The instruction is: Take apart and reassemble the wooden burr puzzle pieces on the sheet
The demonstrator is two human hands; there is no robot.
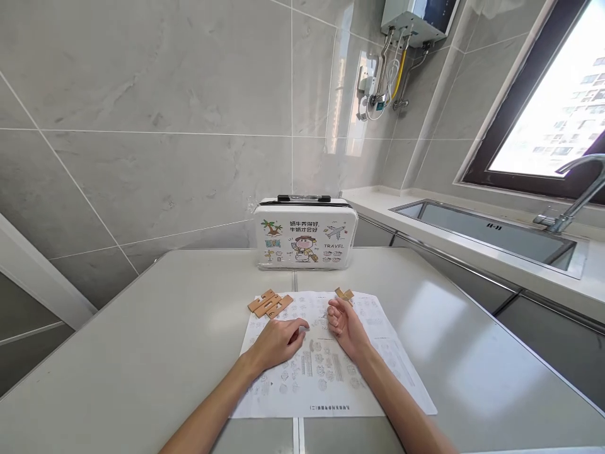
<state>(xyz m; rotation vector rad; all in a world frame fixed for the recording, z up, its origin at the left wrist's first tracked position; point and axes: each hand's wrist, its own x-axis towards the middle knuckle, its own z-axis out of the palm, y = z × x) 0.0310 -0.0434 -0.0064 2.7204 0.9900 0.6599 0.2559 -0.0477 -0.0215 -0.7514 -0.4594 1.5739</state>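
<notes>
My left hand (pixel 282 340) rests on a printed sheet (pixel 312 378), back upward, its fingers loosely bent and the thumb apart from the index finger; nothing shows in it. Just above it, several flat notched wooden puzzle pieces (pixel 270 304) lie side by side over the sheet's far left corner. My right hand (pixel 348 328) is turned palm inward with curled fingers. At its fingertips is a small crossed pair of wooden puzzle pieces (pixel 344 294), seemingly pinched between thumb and index finger; the grip itself is partly hidden. Small diagrams and text cover the sheet.
A white case (pixel 306 234) with cartoon prints and a black handle stands at the table's far edge. The glossy table (pixel 142 353) has a seam down its middle. To the right are a counter with a sink (pixel 482 230), a faucet (pixel 574 202) and a window.
</notes>
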